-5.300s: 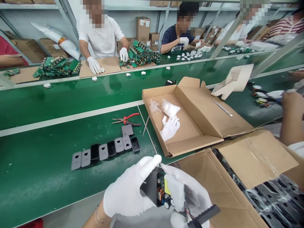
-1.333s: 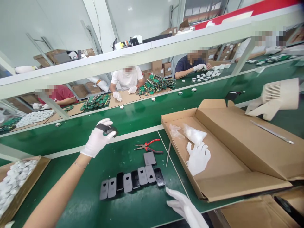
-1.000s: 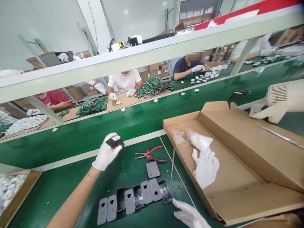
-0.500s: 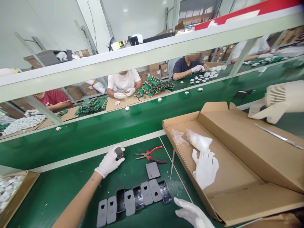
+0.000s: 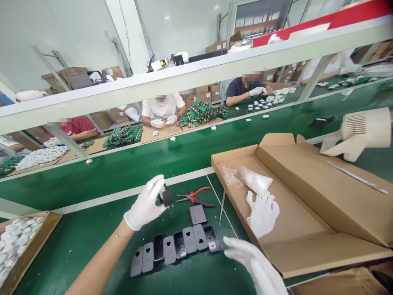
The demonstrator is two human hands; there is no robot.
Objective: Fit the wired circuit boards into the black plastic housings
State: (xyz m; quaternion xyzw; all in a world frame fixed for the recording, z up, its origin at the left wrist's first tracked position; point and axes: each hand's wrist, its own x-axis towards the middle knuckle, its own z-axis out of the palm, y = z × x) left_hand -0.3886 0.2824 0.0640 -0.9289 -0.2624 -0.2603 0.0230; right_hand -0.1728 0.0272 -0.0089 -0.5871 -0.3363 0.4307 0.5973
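Note:
My left hand (image 5: 145, 207), in a white glove, grips a small black plastic box (image 5: 167, 197) above the green bench; its fingers partly cover the box. My right hand (image 5: 256, 262), also gloved, hovers at the lower right with fingers stretched out and nothing in it. Between the hands lies a slanting row of grey plastic casings (image 5: 169, 249), some with their flat, notched faces up and others showing dark hollow insides. Beyond the row's right end sit a flat grey square case (image 5: 198, 214) and red-handled pliers (image 5: 195, 197).
An open cardboard box (image 5: 301, 229) on the right holds a loose white glove (image 5: 262, 215) and a plastic bag (image 5: 256, 181). White parts fill a tray (image 5: 20, 241) at left. Across the green conveyor belt (image 5: 196, 149), co-workers handle parts. A beige fan (image 5: 364, 133) stands far right.
My left hand has lifted the black box slightly and moved right, turning it. My right hand stays open, a little further into view. White parts on the belt have shifted right.

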